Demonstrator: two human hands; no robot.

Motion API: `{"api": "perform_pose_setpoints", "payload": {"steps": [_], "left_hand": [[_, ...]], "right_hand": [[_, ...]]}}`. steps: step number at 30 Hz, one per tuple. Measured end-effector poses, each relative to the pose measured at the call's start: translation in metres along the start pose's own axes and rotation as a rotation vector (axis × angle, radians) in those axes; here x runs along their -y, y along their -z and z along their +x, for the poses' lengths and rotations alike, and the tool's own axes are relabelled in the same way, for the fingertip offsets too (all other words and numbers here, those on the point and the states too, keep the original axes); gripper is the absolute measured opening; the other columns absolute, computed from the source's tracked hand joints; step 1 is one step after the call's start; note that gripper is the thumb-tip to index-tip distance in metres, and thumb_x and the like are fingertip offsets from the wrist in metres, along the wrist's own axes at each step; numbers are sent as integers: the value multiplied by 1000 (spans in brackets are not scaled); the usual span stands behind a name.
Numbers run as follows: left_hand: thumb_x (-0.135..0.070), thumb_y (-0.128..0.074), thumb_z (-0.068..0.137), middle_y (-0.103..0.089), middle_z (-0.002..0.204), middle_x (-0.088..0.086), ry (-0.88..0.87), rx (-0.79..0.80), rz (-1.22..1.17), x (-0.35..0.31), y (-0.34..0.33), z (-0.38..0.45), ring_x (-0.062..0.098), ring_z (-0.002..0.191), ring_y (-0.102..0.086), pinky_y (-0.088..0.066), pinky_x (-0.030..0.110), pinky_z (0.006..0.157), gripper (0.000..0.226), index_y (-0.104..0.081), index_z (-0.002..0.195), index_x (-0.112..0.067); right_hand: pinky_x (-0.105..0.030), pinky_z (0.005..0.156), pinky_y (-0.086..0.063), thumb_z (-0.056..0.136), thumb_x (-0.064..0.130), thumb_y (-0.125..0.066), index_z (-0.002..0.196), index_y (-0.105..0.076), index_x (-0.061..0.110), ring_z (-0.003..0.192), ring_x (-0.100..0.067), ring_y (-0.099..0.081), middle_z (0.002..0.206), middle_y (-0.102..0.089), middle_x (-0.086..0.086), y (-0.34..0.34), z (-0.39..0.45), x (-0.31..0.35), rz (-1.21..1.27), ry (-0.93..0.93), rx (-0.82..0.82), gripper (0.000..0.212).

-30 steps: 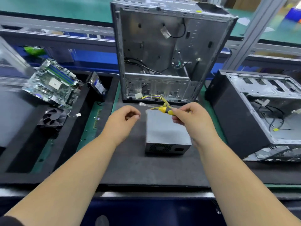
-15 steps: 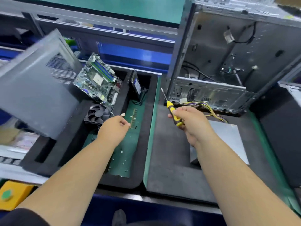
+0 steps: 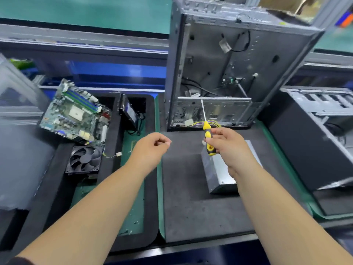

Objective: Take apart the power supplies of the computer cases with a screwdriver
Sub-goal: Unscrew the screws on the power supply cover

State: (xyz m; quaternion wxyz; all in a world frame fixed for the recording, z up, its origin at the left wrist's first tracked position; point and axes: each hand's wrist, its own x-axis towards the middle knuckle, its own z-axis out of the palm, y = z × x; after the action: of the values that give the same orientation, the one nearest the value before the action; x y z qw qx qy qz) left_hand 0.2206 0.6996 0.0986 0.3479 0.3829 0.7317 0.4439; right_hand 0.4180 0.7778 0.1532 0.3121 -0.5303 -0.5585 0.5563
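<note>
A grey metal power supply [image 3: 219, 173] lies on the dark foam mat [image 3: 187, 197] in front of an upright open computer case [image 3: 238, 64]. Yellow cables [image 3: 214, 122] run from the supply toward the case's bottom. My right hand [image 3: 227, 148] hovers over the supply and grips a yellow-and-black screwdriver [image 3: 208, 140], whose shaft points up at the case. My left hand [image 3: 150, 148] hangs in the air left of the supply, its fingers curled and the thumb against the index finger. Nothing shows in that hand.
A second black case [image 3: 309, 134] lies on its side at the right. In the left tray sit a motherboard [image 3: 76, 113], a fan [image 3: 84, 159] and a drive [image 3: 129, 113]. A grey panel [image 3: 19, 150] leans at the far left.
My left hand went out over the left tray and came back toward the middle. The screwdriver turned from lying sideways to pointing up. The view swung left, then partly back.
</note>
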Motion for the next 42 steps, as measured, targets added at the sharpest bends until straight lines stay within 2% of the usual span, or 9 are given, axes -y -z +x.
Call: {"api": "perform_pose_setpoints", "payload": {"steps": [5,12,19,25,28,31,36,39,42], "left_hand": [[-20,-62,92,-61,76,-9,-30,107,15,-31,-49,0,2,59,-48,-35,12,50,14,-71,86,-29],[-14,-64,91,-65,82,-8,-103,19,3,-66,-108,4,-9,64,-53,-39,4,57,14,-71,87,-26],[-12,-65,89,-67,86,-9,-124,-82,45,-81,-165,3,-9,70,-56,-38,4,57,21,-68,83,-31],[-16,-64,88,-59,102,-10,-94,-178,115,-81,-186,-3,-1,92,-54,-45,19,72,22,-68,91,-38],[-23,-68,89,-50,113,-10,-42,-263,114,-76,-189,-9,-5,96,-52,-50,26,81,30,-60,114,-37],[-36,-71,87,-43,131,-1,99,-317,113,-74,-187,-12,15,116,-49,-46,34,92,65,-37,142,-37],[-62,-60,88,-26,159,7,570,-63,73,-75,-186,-17,31,139,-36,-35,43,102,90,-16,155,-21],[-59,-55,93,-53,144,2,664,138,-132,-74,-186,-20,10,104,-63,-47,28,85,51,-58,125,-19],[-53,-51,98,-69,118,-1,660,205,-227,-73,-188,-17,7,81,-64,-44,24,66,32,-65,102,-24]], "right_hand": [[-18,58,-52,92,9,-68,107,-66,18,58,-2,-61,92,-70,1,62,10,-8,-65,-23,-105,18],[-42,75,-56,91,16,-65,96,-65,21,71,-19,-60,83,-66,0,155,52,-47,-247,-101,-216,7],[-33,64,-49,89,10,-66,86,-66,15,59,-19,-53,65,-60,-2,213,89,-108,-325,-266,-184,6],[-43,80,-58,89,25,-67,84,-59,23,82,-30,-66,92,-70,-7,228,107,-124,-535,-256,-122,9],[-41,79,-59,91,29,-64,86,-58,21,84,-31,-69,95,-70,-9,231,109,-124,-665,-240,-75,11],[-41,79,-58,93,31,-63,95,-61,14,88,-33,-68,101,-67,-10,230,109,-120,-801,-240,-30,17],[-38,79,-50,97,37,-58,108,-58,16,97,-26,-55,115,-52,-6,218,94,-104,-665,-6,-133,23],[-42,93,-48,100,57,-41,113,-61,11,94,-25,-55,116,-60,-16,192,82,-92,-385,-246,137,52],[-42,112,-40,95,71,-41,143,-50,11,130,-28,-53,143,-54,-10,176,76,-89,-223,-462,273,78]]}}
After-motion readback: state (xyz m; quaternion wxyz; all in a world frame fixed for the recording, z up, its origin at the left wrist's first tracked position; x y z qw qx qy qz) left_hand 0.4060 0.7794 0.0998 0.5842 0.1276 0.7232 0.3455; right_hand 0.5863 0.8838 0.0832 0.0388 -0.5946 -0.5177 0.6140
